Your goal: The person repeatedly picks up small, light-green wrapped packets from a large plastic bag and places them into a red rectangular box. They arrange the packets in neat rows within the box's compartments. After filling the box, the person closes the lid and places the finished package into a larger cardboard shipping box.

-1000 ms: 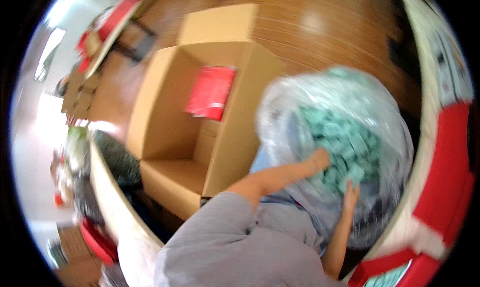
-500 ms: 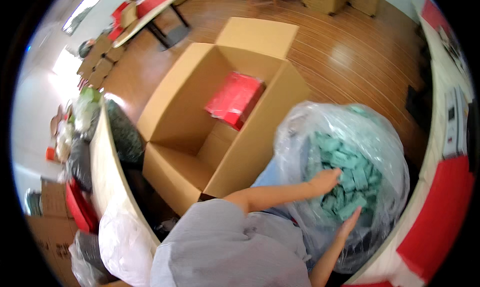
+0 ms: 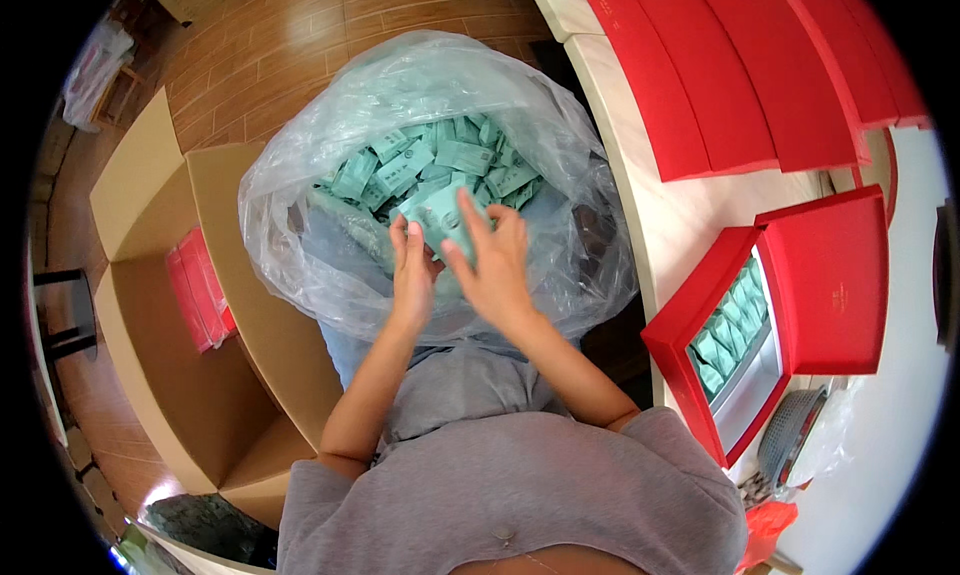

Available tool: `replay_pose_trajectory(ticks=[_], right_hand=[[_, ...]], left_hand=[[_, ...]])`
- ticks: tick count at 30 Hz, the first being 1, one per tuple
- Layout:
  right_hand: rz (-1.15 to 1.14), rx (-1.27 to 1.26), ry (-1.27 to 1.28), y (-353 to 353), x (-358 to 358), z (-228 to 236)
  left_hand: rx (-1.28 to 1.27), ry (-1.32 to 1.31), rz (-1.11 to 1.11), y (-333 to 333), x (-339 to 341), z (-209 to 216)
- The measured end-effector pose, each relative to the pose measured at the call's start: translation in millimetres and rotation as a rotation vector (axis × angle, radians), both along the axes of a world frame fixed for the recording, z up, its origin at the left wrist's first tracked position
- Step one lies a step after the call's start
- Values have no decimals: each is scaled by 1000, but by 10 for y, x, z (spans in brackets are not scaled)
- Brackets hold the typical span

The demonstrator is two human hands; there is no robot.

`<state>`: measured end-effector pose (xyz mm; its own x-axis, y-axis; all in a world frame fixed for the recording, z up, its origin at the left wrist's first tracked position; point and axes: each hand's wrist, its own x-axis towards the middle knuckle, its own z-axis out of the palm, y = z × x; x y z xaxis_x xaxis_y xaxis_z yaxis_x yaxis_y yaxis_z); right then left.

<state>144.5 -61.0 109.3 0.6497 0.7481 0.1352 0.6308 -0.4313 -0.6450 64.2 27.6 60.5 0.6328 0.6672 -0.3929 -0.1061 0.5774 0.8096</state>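
A large clear plastic bag (image 3: pixel 290 175) full of small pale-green packets (image 3: pixel 400 165) stands open in front of me. Over its near part, my left hand (image 3: pixel 412 280) pinches several green packets, the top one (image 3: pixel 432 213) face up, between thumb and fingers. My right hand (image 3: pixel 497 270) is at their right side, with its index finger across the top packet and its thumb below. Its other fingers are bent and partly hidden. On the table at right, an open red gift box (image 3: pixel 715 435) holds a row of the same packets (image 3: pixel 730 325).
At left, a big open cardboard carton (image 3: pixel 270 305) contains a red package (image 3: pixel 198 290). Several red boxes (image 3: pixel 690 75) lie on the pale table (image 3: pixel 645 215) at far right. A grey basket (image 3: pixel 790 435) sits behind the open box, by a red plastic bag (image 3: pixel 765 530).
My view has swung right, bringing the table with the red boxes into sight. My hands have come up from among the loose packets and together hold several of them above the bag.
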Motion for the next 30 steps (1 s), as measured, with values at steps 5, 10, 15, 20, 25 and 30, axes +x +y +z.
replay_pose_trajectory(ticks=[5,10,15,20,25,30], right_hand=[[120,178,-6,-129,-261,121],[-17,360,254,-382,-187,429],[-112,263,58,-564,-163,604],[-205,248,-65,-1094,51,858],[-339,154,-9,-2338,298,1723],[-508,-182,175,-3297,225,2138]], left_hand=[[-235,-83,12,-20,-3,94],[-233,-281,-64,13,66,258],[-187,-174,-73,-338,354,653],[125,-268,-324,-732,464,721],[278,-442,-463,-695,555,744],[396,-276,-616,-836,581,659]])
